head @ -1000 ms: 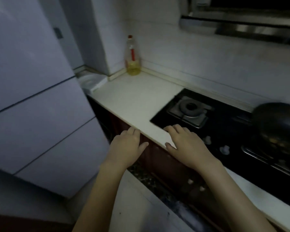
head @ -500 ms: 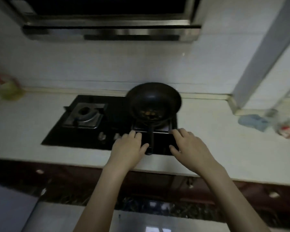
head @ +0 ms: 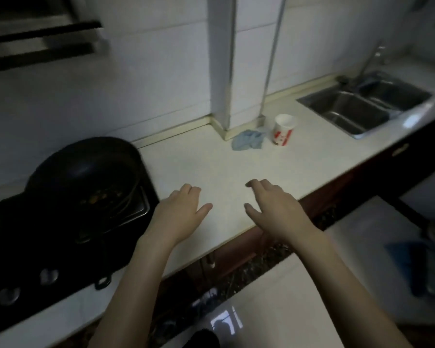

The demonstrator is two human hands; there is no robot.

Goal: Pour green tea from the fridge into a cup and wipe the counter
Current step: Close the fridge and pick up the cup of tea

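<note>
In the head view, the only one, the left hand (head: 180, 212) and the right hand (head: 274, 209) are held palm down, side by side but apart, over the front part of the white counter (head: 211, 164). Their fingers are loosely spread and relaxed and hold nothing; whether they rest on the surface or hover just above it cannot be told. The hands have kept this pose over the last second, while the gaze has swung to the right along the worktop: first the fridge and the counter's left end filled the picture, then the hob with the black wok (head: 86, 169) in the middle. Now the wok sits at the left edge on the gas hob (head: 23, 277), and new things have come in. A white paper cup with red print (head: 283, 130) stands upright near the foot of the tiled column (head: 221, 59), a crumpled blue cloth (head: 248, 139) lies just beside it on its left, and the steel double sink (head: 362, 109) is further right. The fridge is now out of view and no green tea can be seen, so the tea is probably not yet fetched. The sweep seems to have located the cup and the cloth, and the task looks to be at its very start.
</note>
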